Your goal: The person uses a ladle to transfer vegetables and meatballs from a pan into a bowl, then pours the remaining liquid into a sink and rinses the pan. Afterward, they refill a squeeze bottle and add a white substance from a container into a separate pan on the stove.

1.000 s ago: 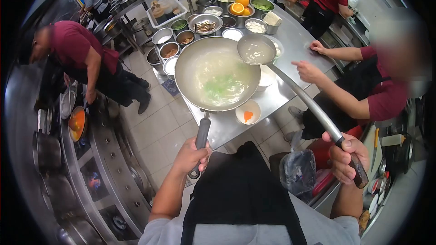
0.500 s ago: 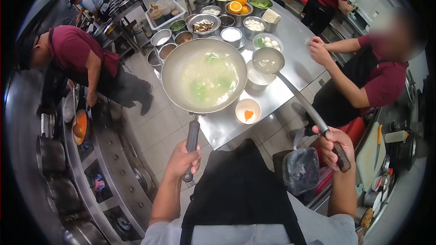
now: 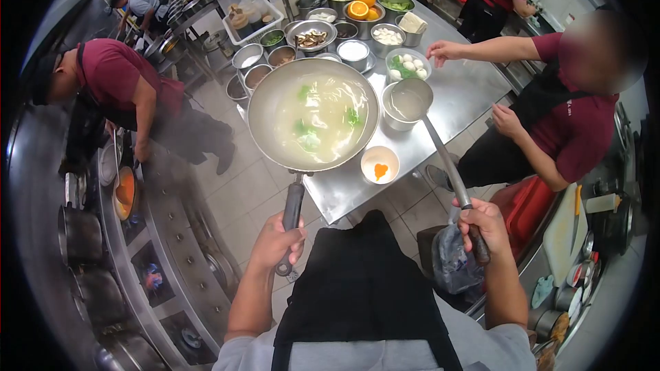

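My left hand is closed round the black handle of a frying pan. Pale, cloudy broth with bits of green leaf fills the middle of the pan, which is held at the corner of the steel table. In my right hand is the dark grip of a long-handled ladle. Its bowl hangs over a metal pot, partly covering it. Between pan and ladle stands a white bowl with something orange inside.
Several ingredient bowls, oranges and a tub of white balls crowd the steel table. A co-worker's hand reaches in from the right. Another person works at the stove on the left, where a burner flame shows.
My right hand has moved left, and the ladle's handle now stands steeper. The co-worker on the right has stretched one arm toward the tub of white balls. The pan has barely shifted.
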The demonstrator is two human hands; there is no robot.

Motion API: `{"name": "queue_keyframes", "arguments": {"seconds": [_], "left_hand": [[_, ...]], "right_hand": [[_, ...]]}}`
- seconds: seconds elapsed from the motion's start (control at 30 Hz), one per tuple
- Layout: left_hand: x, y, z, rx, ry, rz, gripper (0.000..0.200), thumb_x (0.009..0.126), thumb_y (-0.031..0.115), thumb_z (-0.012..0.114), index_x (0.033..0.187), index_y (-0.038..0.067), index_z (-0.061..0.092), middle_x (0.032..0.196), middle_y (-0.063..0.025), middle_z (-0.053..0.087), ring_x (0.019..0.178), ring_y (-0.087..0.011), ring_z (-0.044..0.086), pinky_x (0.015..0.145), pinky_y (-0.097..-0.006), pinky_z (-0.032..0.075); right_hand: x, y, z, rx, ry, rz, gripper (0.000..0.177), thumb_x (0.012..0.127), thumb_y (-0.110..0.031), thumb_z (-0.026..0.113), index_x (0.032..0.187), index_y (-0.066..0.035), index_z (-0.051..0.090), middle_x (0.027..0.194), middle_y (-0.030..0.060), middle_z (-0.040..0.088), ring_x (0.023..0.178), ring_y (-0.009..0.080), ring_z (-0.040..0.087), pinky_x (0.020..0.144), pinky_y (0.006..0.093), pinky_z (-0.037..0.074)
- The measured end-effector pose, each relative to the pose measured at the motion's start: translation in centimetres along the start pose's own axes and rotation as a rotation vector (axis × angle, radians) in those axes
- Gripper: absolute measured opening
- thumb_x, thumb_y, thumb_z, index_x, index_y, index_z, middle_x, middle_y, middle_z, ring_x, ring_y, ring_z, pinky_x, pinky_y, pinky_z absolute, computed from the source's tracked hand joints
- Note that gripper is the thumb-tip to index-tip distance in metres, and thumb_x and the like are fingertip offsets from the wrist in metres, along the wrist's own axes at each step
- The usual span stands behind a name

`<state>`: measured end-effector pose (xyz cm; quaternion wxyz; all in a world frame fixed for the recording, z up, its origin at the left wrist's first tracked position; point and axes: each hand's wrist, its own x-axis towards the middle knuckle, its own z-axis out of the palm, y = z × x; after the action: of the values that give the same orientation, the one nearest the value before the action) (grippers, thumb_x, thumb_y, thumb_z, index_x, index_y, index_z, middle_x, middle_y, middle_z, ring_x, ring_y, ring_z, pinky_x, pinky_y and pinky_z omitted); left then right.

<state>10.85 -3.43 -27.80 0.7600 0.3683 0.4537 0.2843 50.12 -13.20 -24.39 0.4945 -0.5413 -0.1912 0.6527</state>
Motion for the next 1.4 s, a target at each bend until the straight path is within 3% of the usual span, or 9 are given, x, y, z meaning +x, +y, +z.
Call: {"name": "queue_keyframes", "arguments": {"seconds": [0.2,0.27,0.33,0.43,0.53,0.83,1.0,1.17,1.4], "left_hand": [[0.0,-0.1,-0.2,0.003,-0.033,-0.003,0.012,0.081,-0.005,0.056,0.086,0.0,0.046,0.056,-0.0034,0.047,0.036,-0.0125,0.046,0.034,-0.0259,0.039],[-0.1,0.1,-0.2,0.003,-0.047,0.001,0.012,0.081,-0.005,0.055,0.087,0.0,0.046,0.056,-0.0034,0.047,0.036,-0.0126,0.046,0.034,-0.0261,0.039],[-0.1,0.4,-0.1,-0.002,-0.056,0.009,0.012,0.081,-0.005,0.055,0.087,0.0,0.046,0.056,-0.0034,0.047,0.036,-0.0128,0.046,0.034,-0.0262,0.039],[-0.2,0.6,-0.2,0.032,-0.066,-0.015,0.012,0.081,-0.002,0.057,0.083,0.001,0.046,0.057,-0.0037,0.048,0.038,-0.013,0.05,0.037,-0.0265,0.041],[0.0,0.5,-0.4,0.044,-0.098,-0.018,0.012,0.081,-0.001,0.057,0.083,0.001,0.046,0.058,-0.0039,0.049,0.038,-0.013,0.05,0.037,-0.0268,0.041],[0.4,0.5,-0.1,0.072,-0.109,-0.002,0.013,0.08,-0.003,0.058,0.085,0.0,0.047,0.057,-0.0044,0.049,0.037,-0.0125,0.047,0.034,-0.0267,0.038],[0.7,0.4,0.0,0.073,-0.112,-0.016,0.012,0.08,-0.003,0.058,0.085,0.001,0.048,0.057,-0.0042,0.049,0.037,-0.0122,0.047,0.035,-0.0267,0.038],[1.0,0.3,0.3,0.055,-0.11,-0.013,0.012,0.08,-0.003,0.058,0.085,0.001,0.049,0.057,-0.0042,0.049,0.037,-0.0121,0.047,0.035,-0.0267,0.039],[1.7,0.5,0.8,0.06,-0.108,0.011,0.012,0.079,-0.002,0.059,0.085,0.0,0.049,0.057,-0.0039,0.049,0.037,-0.0119,0.047,0.035,-0.0267,0.039]], "right_hand": [[-0.2,3.8,1.4,-0.624,0.154,-0.017,0.033,0.085,-0.005,0.058,0.117,0.003,0.055,0.066,0.0087,0.06,0.043,0.0164,0.056,0.041,0.0271,0.044],[-0.6,5.9,0.7,-1.283,0.276,-0.728,0.038,0.084,-0.006,0.058,0.122,-0.001,0.056,0.067,0.008,0.06,0.046,0.0138,0.058,0.045,0.0277,0.045],[-1.7,6.1,0.8,-1.268,0.304,-0.7,0.044,0.084,-0.004,0.057,0.128,-0.002,0.054,0.067,0.0061,0.06,0.048,0.0101,0.057,0.048,0.0274,0.044],[-5.6,1.8,4.3,-0.634,0.14,-0.205,0.044,0.085,0.0,0.055,0.129,0.001,0.053,0.066,0.0003,0.055,0.046,0.0054,0.049,0.044,0.0223,0.039],[-6.6,0.4,5.8,-0.539,0.03,-0.082,0.043,0.086,0.0,0.054,0.129,0.003,0.052,0.066,-0.001,0.054,0.045,0.0047,0.046,0.044,0.0208,0.037],[-6.6,0.2,7.5,-0.721,-0.071,0.02,0.038,0.085,-0.003,0.057,0.123,0.002,0.055,0.065,0.0019,0.054,0.045,0.0072,0.049,0.043,0.0219,0.041],[-6.6,-1.9,6.0,-0.027,-0.15,0.224,0.041,0.082,0.0,0.058,0.12,0.012,0.053,0.063,0.0096,0.057,0.036,0.0143,0.05,0.034,0.0252,0.045],[-7.0,-2.9,5.8,0.506,-0.324,0.265,0.042,0.086,0.002,0.044,0.125,0.018,0.043,0.063,0.0143,0.053,0.036,0.0208,0.052,0.033,0.0292,0.046],[-7.6,-4.8,5.7,0.597,-0.356,0.272,0.046,0.087,0.001,0.043,0.129,0.018,0.039,0.067,0.016,0.055,0.041,0.0228,0.055,0.037,0.0325,0.049]]}}
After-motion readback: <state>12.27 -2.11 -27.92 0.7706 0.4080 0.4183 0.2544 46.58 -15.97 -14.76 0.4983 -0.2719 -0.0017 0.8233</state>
